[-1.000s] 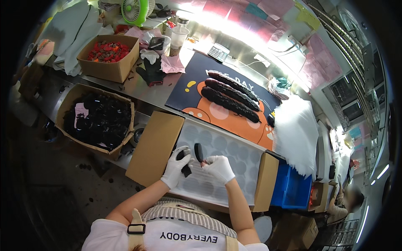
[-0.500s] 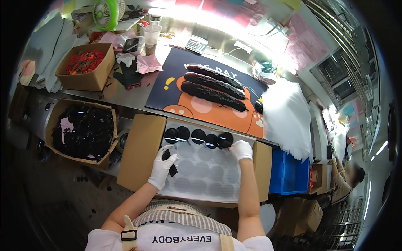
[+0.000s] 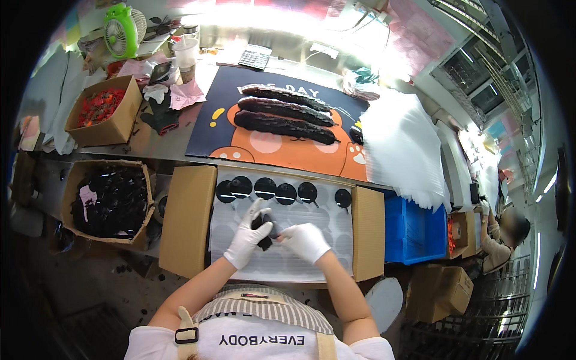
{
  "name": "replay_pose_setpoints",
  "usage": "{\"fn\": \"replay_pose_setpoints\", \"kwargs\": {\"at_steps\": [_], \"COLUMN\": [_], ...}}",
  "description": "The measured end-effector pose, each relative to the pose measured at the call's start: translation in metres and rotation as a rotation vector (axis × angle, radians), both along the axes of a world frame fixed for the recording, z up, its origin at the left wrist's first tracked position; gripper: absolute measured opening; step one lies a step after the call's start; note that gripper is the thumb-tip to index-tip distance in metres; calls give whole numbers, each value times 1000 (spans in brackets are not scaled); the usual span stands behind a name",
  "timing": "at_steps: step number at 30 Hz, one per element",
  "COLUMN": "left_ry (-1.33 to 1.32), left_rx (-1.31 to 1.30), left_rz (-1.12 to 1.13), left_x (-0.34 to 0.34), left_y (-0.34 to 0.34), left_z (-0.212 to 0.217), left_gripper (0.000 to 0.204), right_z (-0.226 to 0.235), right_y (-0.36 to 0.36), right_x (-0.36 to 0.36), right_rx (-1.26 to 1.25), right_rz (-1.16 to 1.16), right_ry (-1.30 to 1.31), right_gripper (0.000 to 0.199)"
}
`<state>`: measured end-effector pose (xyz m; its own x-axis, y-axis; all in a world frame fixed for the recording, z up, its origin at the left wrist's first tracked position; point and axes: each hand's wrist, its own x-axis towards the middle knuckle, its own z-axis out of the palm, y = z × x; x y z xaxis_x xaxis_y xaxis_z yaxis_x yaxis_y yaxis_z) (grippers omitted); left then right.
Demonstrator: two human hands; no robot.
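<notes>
Gloved hands, the left hand (image 3: 247, 239) and right hand (image 3: 306, 241), have drawn back together around a small black disc (image 3: 264, 227); six discs (image 3: 285, 193) now line the white tray (image 3: 336, 264).

Six black round discs (image 3: 285, 193) sit in the white tray (image 3: 336, 240). Three long dark strips (image 3: 285, 113) lie on the orange mat (image 3: 264, 150). Two open cardboard boxes (image 3: 102, 117) stand at left, beside one green fan (image 3: 120, 30).
</notes>
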<state>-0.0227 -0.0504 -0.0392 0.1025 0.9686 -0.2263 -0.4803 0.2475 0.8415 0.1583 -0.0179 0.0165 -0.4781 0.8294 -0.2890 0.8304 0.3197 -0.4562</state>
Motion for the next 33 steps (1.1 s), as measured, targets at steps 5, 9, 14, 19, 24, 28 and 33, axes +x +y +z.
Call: {"fn": "replay_pose_setpoints", "kwargs": {"at_steps": [5, 9, 14, 19, 24, 28, 33], "left_ry": [-282, -206, -19, 53, 139, 112, 117], "left_rx": [-246, -258, -194, -217, -101, -174, -162], "left_rz": [81, 301, 365, 333, 322, 246, 192], "left_x": [-18, -35, -41, -45, -38, -35, -26], "left_y": [4, 11, 20, 26, 33, 35, 37], "left_z": [7, 11, 9, 7, 0, 5, -1], "left_gripper": [31, 29, 41, 48, 51, 60, 61], "right_z": [10, -44, -51, -45, -55, -61, -56], "right_y": [22, 70, 77, 79, 68, 73, 77], "right_x": [7, 70, 68, 85, 49, 30, 47], "right_rx": [-159, 396, 236, 248, 477, 339, 345], "right_rz": [-183, -526, -503, -587, -381, -331, -387], "right_ry": [220, -146, -192, -303, 29, -136, -151], "right_gripper": [18, 30, 21, 25, 29, 22, 24]}}
